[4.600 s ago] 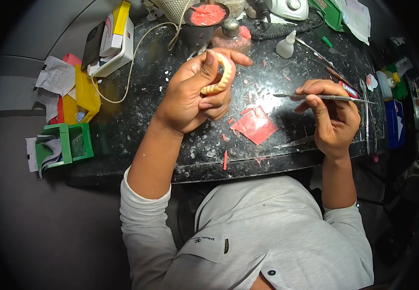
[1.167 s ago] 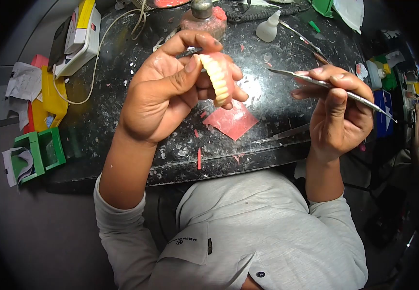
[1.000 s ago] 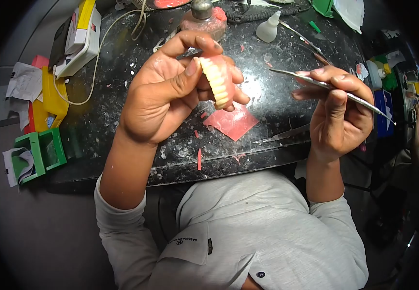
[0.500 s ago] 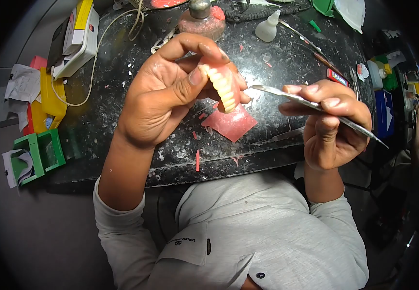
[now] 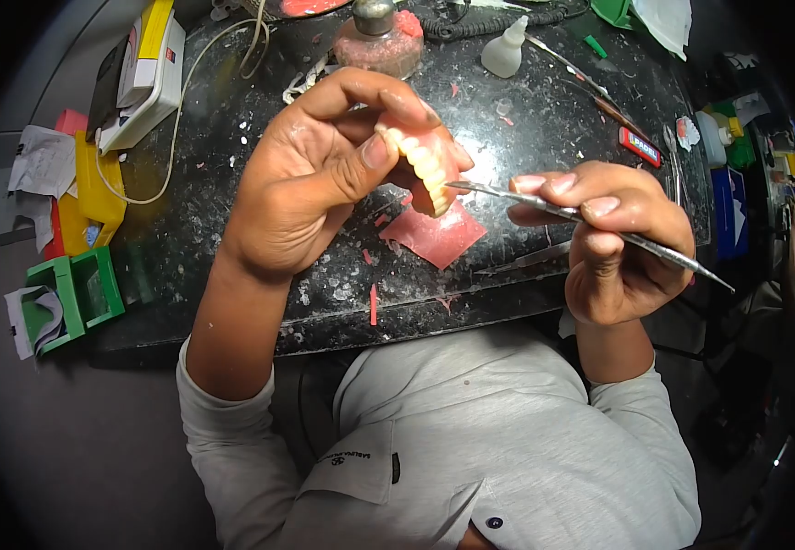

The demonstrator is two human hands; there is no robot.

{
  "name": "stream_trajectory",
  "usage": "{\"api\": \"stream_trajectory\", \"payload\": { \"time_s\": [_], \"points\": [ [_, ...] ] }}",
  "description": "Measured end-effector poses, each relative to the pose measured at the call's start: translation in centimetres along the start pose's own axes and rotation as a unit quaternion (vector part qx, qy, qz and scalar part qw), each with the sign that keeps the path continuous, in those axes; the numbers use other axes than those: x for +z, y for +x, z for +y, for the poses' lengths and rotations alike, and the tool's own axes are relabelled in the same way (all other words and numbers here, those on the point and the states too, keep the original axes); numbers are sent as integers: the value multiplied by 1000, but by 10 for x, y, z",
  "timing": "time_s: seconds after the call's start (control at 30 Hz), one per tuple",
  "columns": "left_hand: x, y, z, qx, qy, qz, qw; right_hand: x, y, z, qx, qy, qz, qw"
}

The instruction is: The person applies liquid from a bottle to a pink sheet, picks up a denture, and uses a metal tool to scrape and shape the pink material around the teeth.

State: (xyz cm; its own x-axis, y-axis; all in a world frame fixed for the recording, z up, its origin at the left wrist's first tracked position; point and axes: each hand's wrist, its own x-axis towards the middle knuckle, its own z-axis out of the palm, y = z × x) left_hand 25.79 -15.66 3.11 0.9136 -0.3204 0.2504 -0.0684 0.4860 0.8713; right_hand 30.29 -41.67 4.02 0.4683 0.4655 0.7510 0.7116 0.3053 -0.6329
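Observation:
My left hand (image 5: 310, 183) holds a denture (image 5: 427, 165) between thumb and fingers, its row of pale teeth facing left and its pink base behind. In my right hand (image 5: 613, 229) a thin metal carving tool (image 5: 636, 240) is gripped like a pen. Its tip meets the denture's edge beside the lower teeth; whether it touches is too small to tell. Below the denture a pink wax sheet (image 5: 436, 236) lies on the black worktop (image 5: 324, 307), with a narrow pink strip (image 5: 374, 304) nearer the front edge.
A glass jar with a metal cap (image 5: 377, 46) and a white dropper bottle (image 5: 506, 50) stand at the back. A red box (image 5: 640, 147) and slim tools lie at the right. At the left are a white device (image 5: 154, 87), yellow bin (image 5: 99, 197) and green bin (image 5: 95, 284).
My right hand has moved left, bringing the tool tip from a small gap right of the denture to its edge. The denture has tilted slightly in my left hand.

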Motion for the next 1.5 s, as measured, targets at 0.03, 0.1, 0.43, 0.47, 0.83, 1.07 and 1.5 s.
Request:
{"api": "stream_trajectory", "payload": {
  "time_s": [0.03, 0.1, 0.43, 0.47, 0.83, 1.07, 1.5],
  "points": [
    [0, 0, 0, 4, 11, 2, 1000, 0, 0, 0, 0, 0, 0, 1000],
    [0, 0, 0, 3, 14, 3, 1000, 0, 0, 0, -3, 2, -7, 1000],
    [-2, 0, 1, -7, 7, -4, 1000, 3, -2, 2, -6, 0, 3, 1000],
    [-2, 0, 1, -7, 8, -5, 1000, 4, -2, 2, -9, -4, 10, 1000],
    [-3, 0, 1, 0, 18, 3, 1000, 1, -4, 6, -20, -39, 17, 999],
    [-4, 0, -1, 2, 10, 3, 1000, 1, -6, 8, -18, -25, 31, 999],
    [-10, 1, 0, -8, 20, 15, 1000, 10, -5, 2, 67, 50, 130, 988]
  ]
}}
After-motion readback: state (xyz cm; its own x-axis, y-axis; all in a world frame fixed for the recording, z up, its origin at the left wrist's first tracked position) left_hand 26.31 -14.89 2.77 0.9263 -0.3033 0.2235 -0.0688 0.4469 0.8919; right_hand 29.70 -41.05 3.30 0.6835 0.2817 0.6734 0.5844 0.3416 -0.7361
